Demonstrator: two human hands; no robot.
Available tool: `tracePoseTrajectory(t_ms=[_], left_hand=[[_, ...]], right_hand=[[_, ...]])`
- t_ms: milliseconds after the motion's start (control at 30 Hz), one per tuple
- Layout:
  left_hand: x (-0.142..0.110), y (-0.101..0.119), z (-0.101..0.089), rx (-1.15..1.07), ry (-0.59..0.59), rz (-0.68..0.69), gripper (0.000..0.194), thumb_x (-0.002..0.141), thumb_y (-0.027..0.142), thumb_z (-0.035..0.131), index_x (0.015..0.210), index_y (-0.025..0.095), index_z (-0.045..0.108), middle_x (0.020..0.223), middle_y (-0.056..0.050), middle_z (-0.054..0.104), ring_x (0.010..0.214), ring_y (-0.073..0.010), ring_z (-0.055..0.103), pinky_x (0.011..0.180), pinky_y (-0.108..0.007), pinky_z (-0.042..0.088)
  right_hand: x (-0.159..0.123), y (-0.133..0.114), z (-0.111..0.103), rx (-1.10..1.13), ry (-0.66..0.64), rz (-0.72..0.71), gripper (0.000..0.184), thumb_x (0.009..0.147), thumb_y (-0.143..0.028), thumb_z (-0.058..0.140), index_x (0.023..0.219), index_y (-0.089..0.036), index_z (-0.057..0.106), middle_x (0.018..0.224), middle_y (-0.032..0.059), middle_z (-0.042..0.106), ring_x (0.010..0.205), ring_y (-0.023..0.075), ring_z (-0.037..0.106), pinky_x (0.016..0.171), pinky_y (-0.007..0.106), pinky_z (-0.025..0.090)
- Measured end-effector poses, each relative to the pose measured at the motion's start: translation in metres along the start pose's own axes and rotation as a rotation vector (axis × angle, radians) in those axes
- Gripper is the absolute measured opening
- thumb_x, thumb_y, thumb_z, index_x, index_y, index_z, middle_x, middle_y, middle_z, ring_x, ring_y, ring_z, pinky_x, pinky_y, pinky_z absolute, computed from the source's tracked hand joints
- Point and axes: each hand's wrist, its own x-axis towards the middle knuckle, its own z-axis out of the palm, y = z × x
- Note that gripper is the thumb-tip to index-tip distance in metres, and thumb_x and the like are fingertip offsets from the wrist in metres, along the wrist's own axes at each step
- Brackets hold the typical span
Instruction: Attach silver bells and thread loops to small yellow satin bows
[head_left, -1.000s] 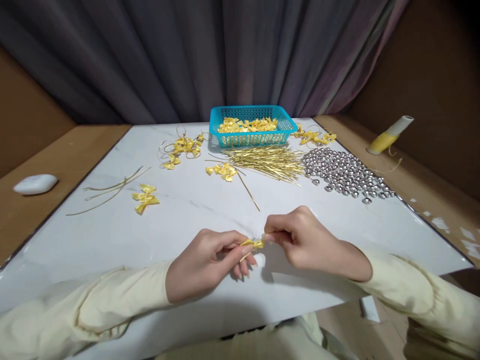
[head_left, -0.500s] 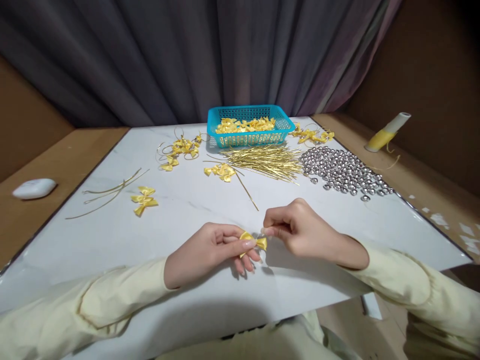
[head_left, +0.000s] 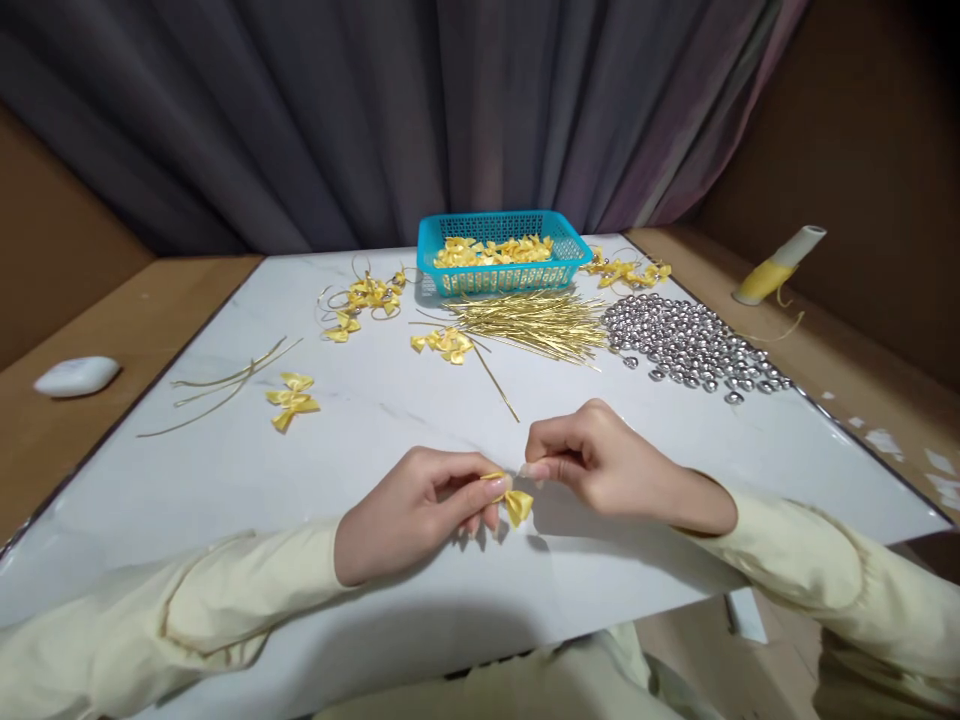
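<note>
Between thumb and fingers, my left hand [head_left: 435,510] pinches a yellow ribbon bow [head_left: 517,507] just above the front of the table. One loop of the bow hangs out past the thumb; the rest is covered by the fingers. My right hand [head_left: 592,462] is closed in a pinch close to the bow's upper right. Something small and greyish shows at those fingertips, too small to make out. Beyond the hands lie a few loose yellow bows [head_left: 444,344] and a pile of gold wire ties [head_left: 536,325].
A teal basket [head_left: 504,280] of yellow bows stands at the back. Silver beads [head_left: 690,340] are heaped at the right. Bows with cords [head_left: 367,295], loose cords [head_left: 225,385] and more bows [head_left: 292,400] lie left. A white mouse-shaped object [head_left: 76,376] and a yellow-wound tube [head_left: 780,265] flank the table.
The bow has turned in my left hand, its free loop now pointing further down. My left fingers have curled in more. The right hand stays pinched at nearly the same place.
</note>
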Motion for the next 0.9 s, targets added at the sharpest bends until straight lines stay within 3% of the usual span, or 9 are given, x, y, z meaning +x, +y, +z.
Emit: tracePoseTrajectory(t_ms=[267, 500, 900], left_hand=[[-0.005, 0.003, -0.001, 0.096, 0.066, 0.108, 0.022, 0.086, 0.024, 0.047, 0.075, 0.011, 0.061, 0.056, 0.002, 0.055, 0.051, -0.0069, 0.049, 0.051, -0.017, 0.039], [-0.012, 0.003, -0.003, 0.100, 0.048, 0.202, 0.019, 0.085, 0.020, 0.048, 0.075, 0.012, 0.061, 0.053, 0.003, 0.054, 0.049, -0.0060, 0.047, 0.051, -0.015, 0.038], [-0.014, 0.002, -0.003, 0.153, 0.052, 0.259, 0.022, 0.086, 0.022, 0.046, 0.074, 0.011, 0.060, 0.051, 0.002, 0.053, 0.047, -0.0075, 0.046, 0.049, -0.018, 0.037]], right_hand=[[-0.006, 0.001, 0.008, 0.029, 0.142, -0.102, 0.016, 0.075, -0.010, 0.050, 0.060, -0.012, 0.055, 0.044, -0.0067, 0.037, 0.039, 0.0037, 0.027, 0.039, 0.015, 0.023], [-0.012, -0.003, 0.017, -0.078, 0.290, -0.321, 0.018, 0.077, -0.007, 0.043, 0.063, -0.015, 0.053, 0.048, -0.0012, 0.050, 0.041, 0.0066, 0.039, 0.042, 0.018, 0.030], [-0.014, -0.004, 0.025, -0.129, 0.355, -0.441, 0.021, 0.067, -0.001, 0.036, 0.064, -0.016, 0.049, 0.049, -0.0002, 0.051, 0.041, 0.0097, 0.041, 0.041, 0.021, 0.030]])
